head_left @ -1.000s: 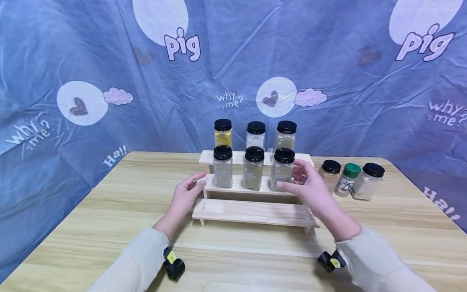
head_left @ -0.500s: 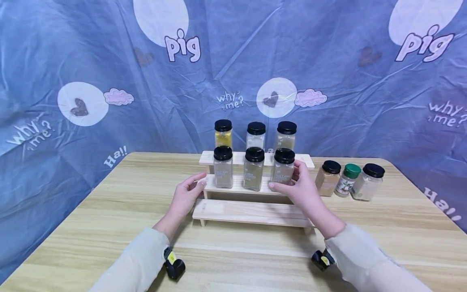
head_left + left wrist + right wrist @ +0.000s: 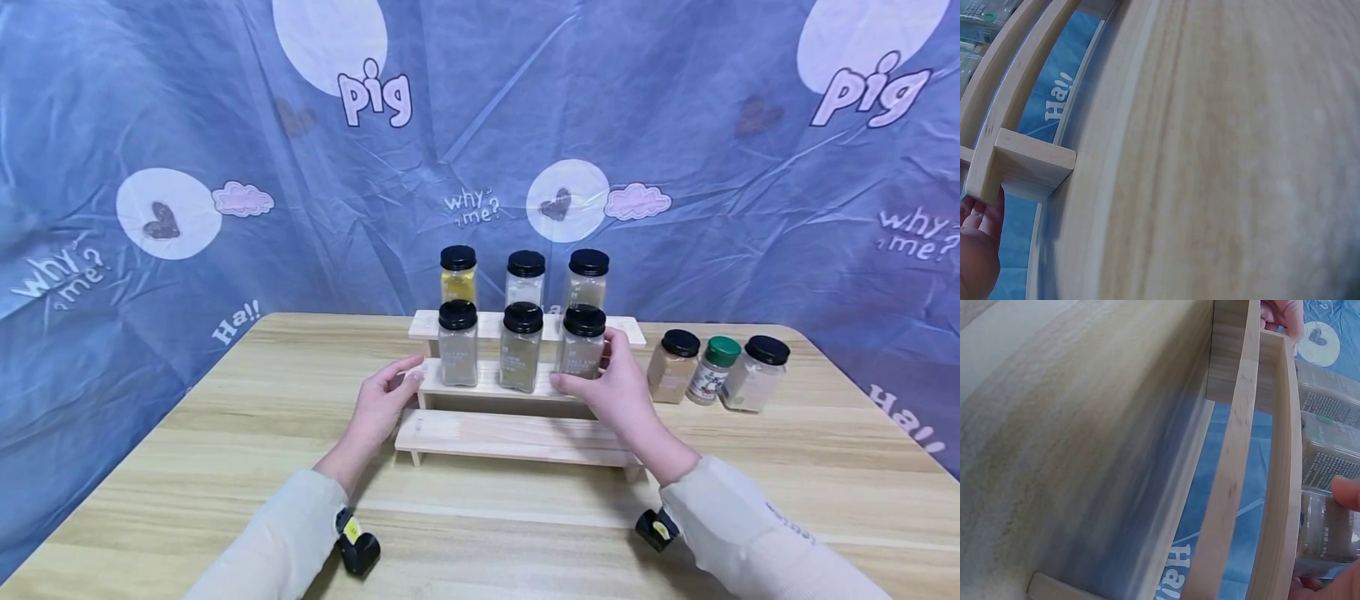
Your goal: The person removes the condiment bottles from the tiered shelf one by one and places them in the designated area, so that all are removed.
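Observation:
A three-tier wooden spice rack stands mid-table. My left hand grips the left end of its middle shelf, thumb in front and fingers behind; the left wrist view shows the fingers at the shelf end. On that shelf a black-lidded spice jar stands at the right, held by my right hand with the thumb low across its front and fingers around its right side. Left of it are a jar of greenish-brown powder and a jar of greyish powder. All three stand upright.
The top shelf bears a yellow-filled jar, a white-filled jar and a tan-filled jar. Right of the rack stand an orange-brown jar, a green-capped shaker and a pale-filled jar. A blue printed cloth hangs behind.
My right hand and forearm have shifted left, the thumb sliding from the jar's front toward its lower left. The jar has barely moved. My left hand stays in place.

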A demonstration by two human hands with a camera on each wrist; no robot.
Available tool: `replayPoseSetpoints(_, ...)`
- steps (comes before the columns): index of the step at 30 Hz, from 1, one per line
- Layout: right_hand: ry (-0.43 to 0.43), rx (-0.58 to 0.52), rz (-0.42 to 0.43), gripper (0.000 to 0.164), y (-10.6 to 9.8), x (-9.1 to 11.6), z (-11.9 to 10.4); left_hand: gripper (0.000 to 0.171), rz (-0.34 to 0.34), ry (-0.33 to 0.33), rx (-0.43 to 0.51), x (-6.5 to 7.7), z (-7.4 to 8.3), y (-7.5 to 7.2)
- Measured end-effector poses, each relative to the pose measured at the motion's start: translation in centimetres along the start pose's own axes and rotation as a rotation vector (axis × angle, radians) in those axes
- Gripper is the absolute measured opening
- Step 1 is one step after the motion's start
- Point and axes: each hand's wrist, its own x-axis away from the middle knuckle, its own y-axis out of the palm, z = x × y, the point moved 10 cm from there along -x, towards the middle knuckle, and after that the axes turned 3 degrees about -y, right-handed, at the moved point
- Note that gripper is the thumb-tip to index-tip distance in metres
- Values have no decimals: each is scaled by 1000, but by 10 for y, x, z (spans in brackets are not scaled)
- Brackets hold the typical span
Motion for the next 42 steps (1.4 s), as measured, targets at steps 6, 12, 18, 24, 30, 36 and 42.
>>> replayPoseSetpoints(6, -17, 4, 22, 79, -2, 0, 0, 35, -2, 18, 8, 0, 2, 1)
replayPoseSetpoints(12, -6, 13, 30, 79, -6, 0, 2, 36, -18, 34, 24, 0, 3, 2)
replayPoseSetpoints(18, 4, 7, 44, 79, -9, 2, 4, 36, -19, 30, 22, 0, 4, 2)
replayPoseSetpoints(24, -1, 7, 59, 79, -12, 4, 5, 35, -19, 30, 18, 0, 4, 2)
replayPoseSetpoints(30, -11, -23, 60, 80, -15, 6, 5, 36, -14, 22, 17, 1, 3, 2)
replayPoseSetpoints(36, -38, -44, 87, 80, -22, 9, 2, 35, -12, 22, 10, 0, 2, 2)
replayPoseSetpoints(42, -72, -2, 145, 76, -34, 12, -2, 35, -7, 12, 18, -1, 0, 1)
